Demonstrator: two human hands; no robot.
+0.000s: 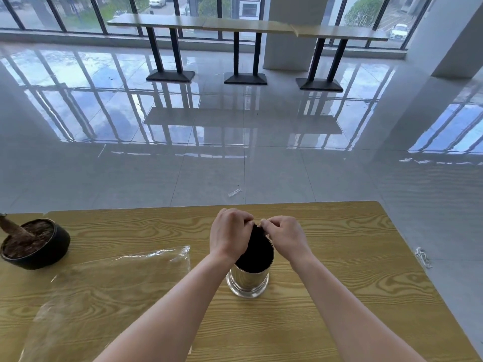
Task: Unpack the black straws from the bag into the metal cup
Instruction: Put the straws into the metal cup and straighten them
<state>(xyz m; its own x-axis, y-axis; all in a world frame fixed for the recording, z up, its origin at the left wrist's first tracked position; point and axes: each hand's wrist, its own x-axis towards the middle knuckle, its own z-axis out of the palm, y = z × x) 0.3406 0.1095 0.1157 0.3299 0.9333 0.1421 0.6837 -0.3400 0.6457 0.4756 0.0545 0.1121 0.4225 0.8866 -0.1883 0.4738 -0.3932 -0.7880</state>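
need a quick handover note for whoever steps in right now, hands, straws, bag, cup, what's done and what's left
Left hand: closed on the top of the black straws, above the metal cup.
Right hand: fingers pinching the same straw tops from the other side.
Straws: a dark bundle standing in the cup, filling its mouth; single straws cannot be told apart.
Cup: upright on the wooden table, near its middle.
Bag: clear plastic, lying flat on the table left of the cup, looks empty.
Done: straws appear out of the bag and in the cup.
Left: let go of the bundle, check nothing remains in the bag.
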